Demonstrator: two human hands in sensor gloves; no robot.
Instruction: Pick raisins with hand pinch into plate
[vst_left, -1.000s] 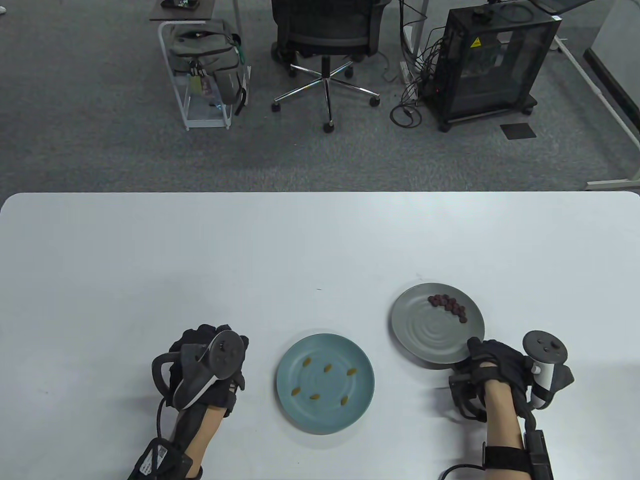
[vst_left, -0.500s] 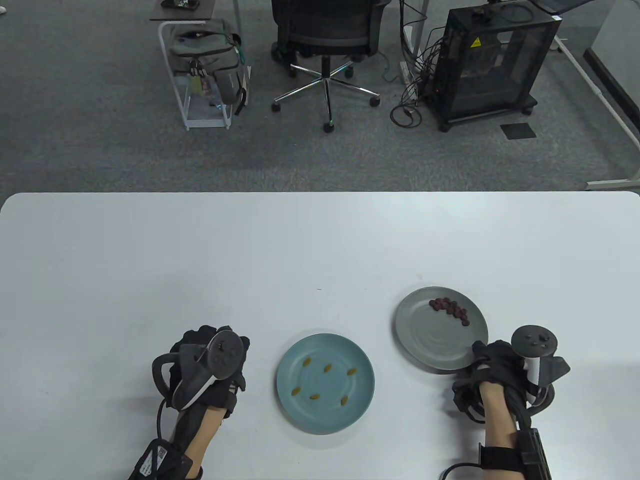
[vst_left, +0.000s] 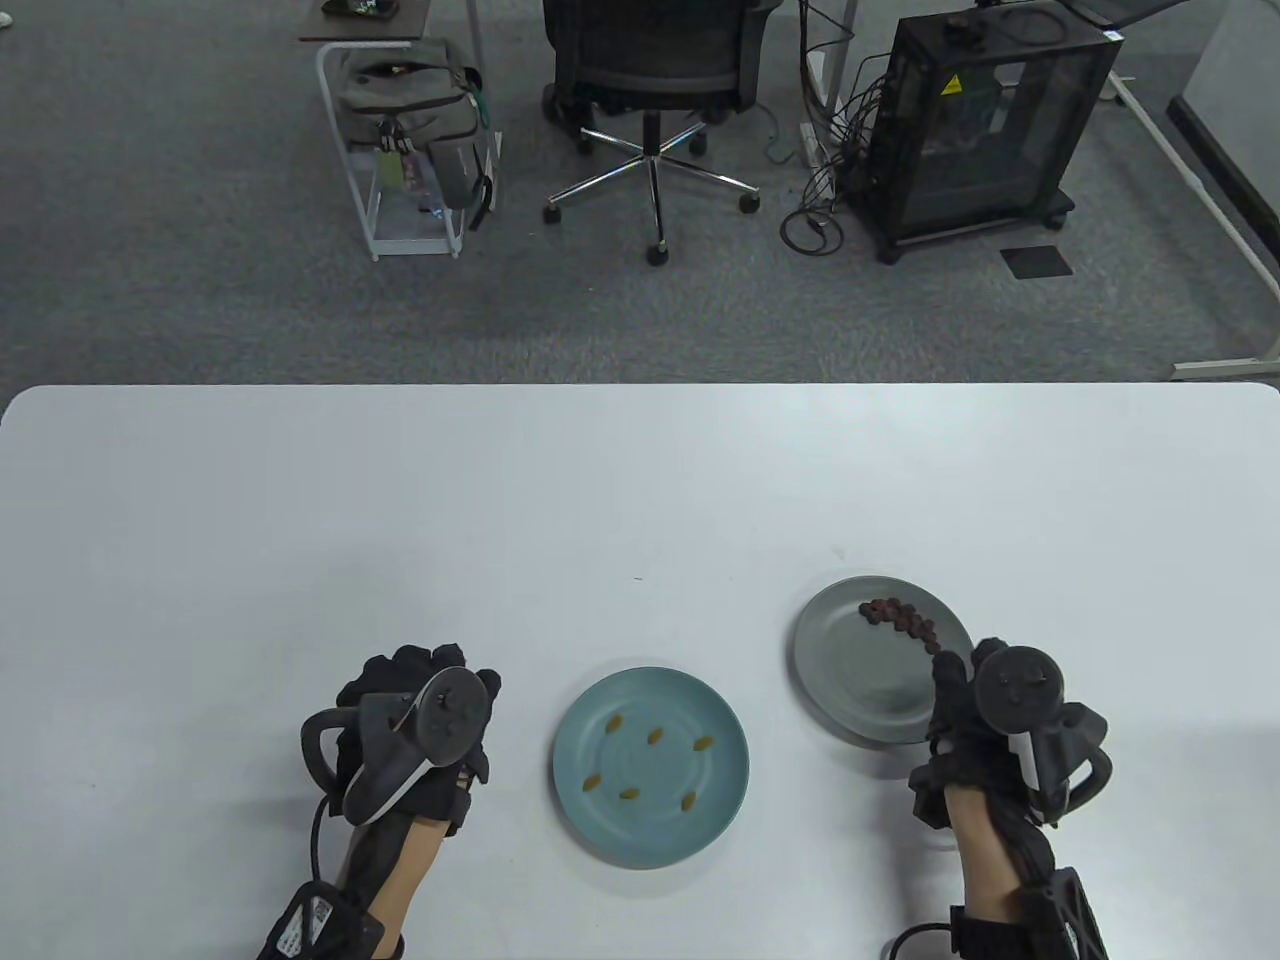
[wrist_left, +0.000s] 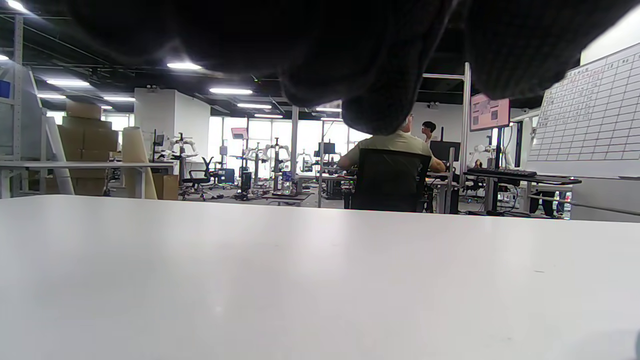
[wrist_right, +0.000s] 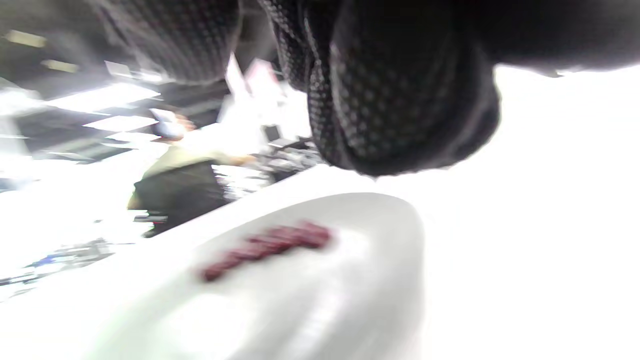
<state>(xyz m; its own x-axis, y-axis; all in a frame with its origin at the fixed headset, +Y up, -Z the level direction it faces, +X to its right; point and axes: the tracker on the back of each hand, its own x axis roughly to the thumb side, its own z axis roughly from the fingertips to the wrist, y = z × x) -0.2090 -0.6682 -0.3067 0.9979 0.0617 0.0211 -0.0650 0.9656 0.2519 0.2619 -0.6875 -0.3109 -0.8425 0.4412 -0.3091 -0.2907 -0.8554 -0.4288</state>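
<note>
Fingers (vst_left: 948, 672) of the right hand (vst_left: 985, 740) reach over the near right rim of the grey plate (vst_left: 860, 680); whether they grip the rim or pinch anything cannot be told, since the tracker covers them from above and the right wrist view is blurred. The left hand (vst_left: 415, 735) rests on the surface (vst_left: 600, 480) left of the teal plate (vst_left: 610, 830), its fingers (wrist_left: 380, 107) curled under and holding nothing visible.

Dark red raisins (vst_left: 900, 618) lie in a curved row on the far right part of the grey plate, close to the right fingertips. Six yellow-brown raisins (vst_left: 655, 737) lie scattered on the teal plate, which sits between the hands near the front edge.

Smooth, matte and white, the surface has rounded far corners. Both plates are round with faint concentric rings. Beyond lies grey carpet with a swivel office chair (vst_left: 650, 80) on a chrome star base, a white wire rack holding a grey backpack (vst_left: 410, 110), and a black cabinet (vst_left: 975, 120) on casters trailing cables.
</note>
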